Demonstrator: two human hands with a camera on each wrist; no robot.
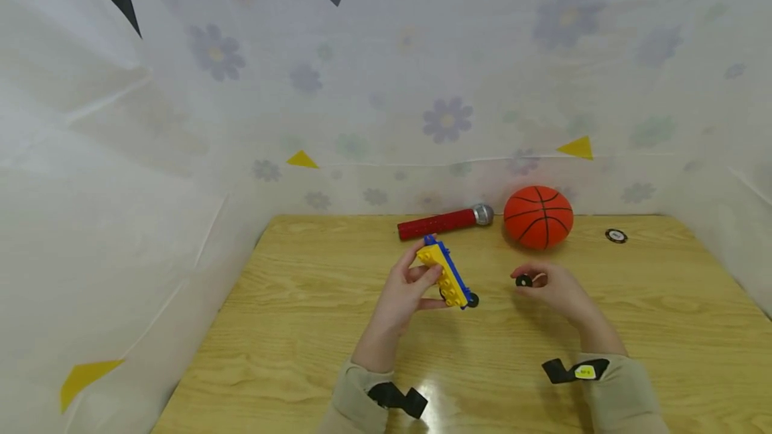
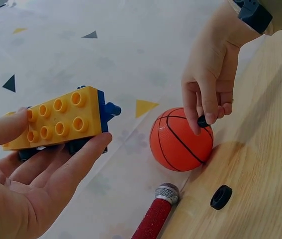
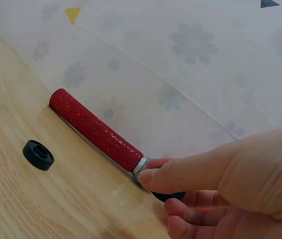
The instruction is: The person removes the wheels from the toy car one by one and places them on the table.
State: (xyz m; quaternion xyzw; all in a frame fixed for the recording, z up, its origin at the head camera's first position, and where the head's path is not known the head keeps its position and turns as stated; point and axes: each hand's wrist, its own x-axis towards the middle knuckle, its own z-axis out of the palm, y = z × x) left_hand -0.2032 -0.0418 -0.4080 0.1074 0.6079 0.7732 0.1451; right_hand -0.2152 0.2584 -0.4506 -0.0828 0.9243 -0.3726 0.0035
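Nothing legible — yellow wrist label (image 1: 585, 372), print on black-white disc (image 1: 616, 236) — too small.

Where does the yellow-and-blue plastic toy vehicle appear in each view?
Head: the toy vehicle is below right of centre, in the left hand.
Left wrist: toy vehicle left of centre, in that hand.
Right wrist: not in it.
Shared landmark: the red glittery microphone with the silver head.

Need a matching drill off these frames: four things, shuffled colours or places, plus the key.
Things:
1. Toy vehicle
2. Microphone
3. Ball
4. Round chip

Matches:
A. Orange-red with black lines
B. Far right on the table, head view
C. Held in the left hand
D. Red handle, silver head

Pairs: 1-C, 2-D, 3-A, 4-B
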